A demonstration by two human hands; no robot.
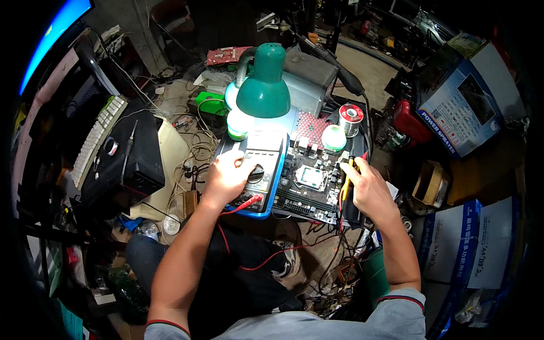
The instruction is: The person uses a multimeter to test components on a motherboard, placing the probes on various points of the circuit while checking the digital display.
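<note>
Under the green desk lamp (264, 82), a blue-cased multimeter (255, 173) lay flat on the cluttered bench, just left of a bare motherboard (309, 181) and touching or overlapping its left edge. Left hand (226, 178) rested on top of the meter, fingers curled loosely over the face right beside the rotary dial (256, 173); whether they actually gripped the knob, can't tell. Red test lead (243, 205) was plugged into the meter's lower jacks and trailed down across the lap.

Right hand (368, 190) sat at the board's right edge, fingers clenched around a yellow-and-black probe pair (347, 184), tips pointing up toward the board. Contact point on the board was hidden by the fingers.

Behind the board: a spool of solder (351, 116) and a small round tin (334, 137), both near the top edge. A grey metal box (309, 79) stood behind the lamp. Off to the left, a white keyboard (99, 139) leaned over a black case (133, 153). Printed cardboard boxes (464, 113) were stacked well apart on the right.
</note>
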